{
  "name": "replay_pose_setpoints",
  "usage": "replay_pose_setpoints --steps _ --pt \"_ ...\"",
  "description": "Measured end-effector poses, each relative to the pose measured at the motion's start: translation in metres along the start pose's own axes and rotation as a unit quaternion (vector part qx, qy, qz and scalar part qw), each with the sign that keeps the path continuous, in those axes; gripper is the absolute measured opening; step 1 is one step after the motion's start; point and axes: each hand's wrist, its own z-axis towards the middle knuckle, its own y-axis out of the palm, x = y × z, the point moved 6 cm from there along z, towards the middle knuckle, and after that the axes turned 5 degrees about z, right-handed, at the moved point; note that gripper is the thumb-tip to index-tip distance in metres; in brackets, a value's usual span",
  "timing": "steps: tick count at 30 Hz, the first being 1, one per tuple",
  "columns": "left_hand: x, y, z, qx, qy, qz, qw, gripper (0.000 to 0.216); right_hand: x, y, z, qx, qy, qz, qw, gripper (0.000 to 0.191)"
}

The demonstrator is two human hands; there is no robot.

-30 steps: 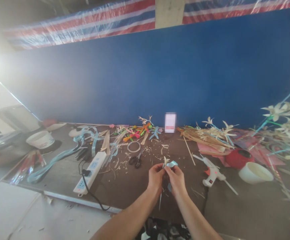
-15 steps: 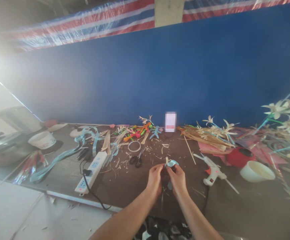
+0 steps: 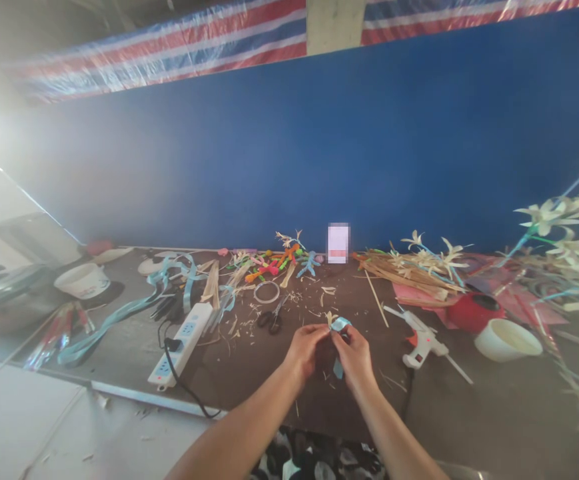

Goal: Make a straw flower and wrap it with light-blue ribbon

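Note:
My left hand is closed, thumb and fingers pinching the base of a small cream flower made of pale strips. My right hand meets it at the fingertips and pinches a light blue ribbon. One part of the ribbon loops above the right fingers, and a tail hangs below the hand. Where exactly the ribbon touches the flower is hidden by the fingers. Dark-handled scissors lie on the brown table beyond my left hand. To the right rests a white glue gun with a glue stick in its back.
A white power strip with a black cord lies left. Blue ribbon trails behind it. A clear tape roll, scraps and colourful stems sit farther back. At right are a white cup, a red container and pale flowers.
My left hand and forearm have shifted slightly left and lower. The ribbon's hanging tail shows more clearly below my right hand. The whole view has moved a little.

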Motion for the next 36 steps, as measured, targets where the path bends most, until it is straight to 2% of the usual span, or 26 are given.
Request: replay_pose_setpoints --steps 3,13,16,20,23,27,32,36 --pt "0.004 0.002 0.002 -0.023 -0.006 0.021 0.999 0.021 -0.003 0.000 0.000 -0.013 0.002 -0.004 1.000 0.027" --pt "0.007 0.009 0.001 -0.037 0.026 0.065 0.997 0.021 0.005 0.002 -0.001 -0.003 0.030 0.061 0.998 0.032" --pt "0.007 0.008 0.002 -0.022 0.061 0.090 0.994 0.023 0.006 0.004 -0.003 0.003 0.025 0.074 0.997 0.031" --pt "0.008 0.000 0.005 0.039 0.110 0.125 0.985 0.019 0.011 0.003 -0.005 0.019 0.015 0.059 0.998 0.028" --pt "0.007 -0.006 0.006 0.081 0.130 0.135 0.979 0.015 0.012 0.000 -0.006 0.034 -0.012 0.013 0.999 0.026" --pt "0.007 -0.011 0.005 0.101 0.133 0.120 0.979 0.016 0.006 -0.001 -0.007 0.034 -0.064 -0.055 0.996 0.022" --pt "0.001 -0.011 0.004 0.083 0.075 0.072 0.991 0.019 -0.009 0.004 -0.010 0.015 -0.150 -0.125 0.981 0.017" --pt "-0.003 -0.012 0.003 0.071 0.030 0.029 0.997 0.011 -0.014 0.008 -0.011 -0.008 -0.194 -0.158 0.968 0.014"
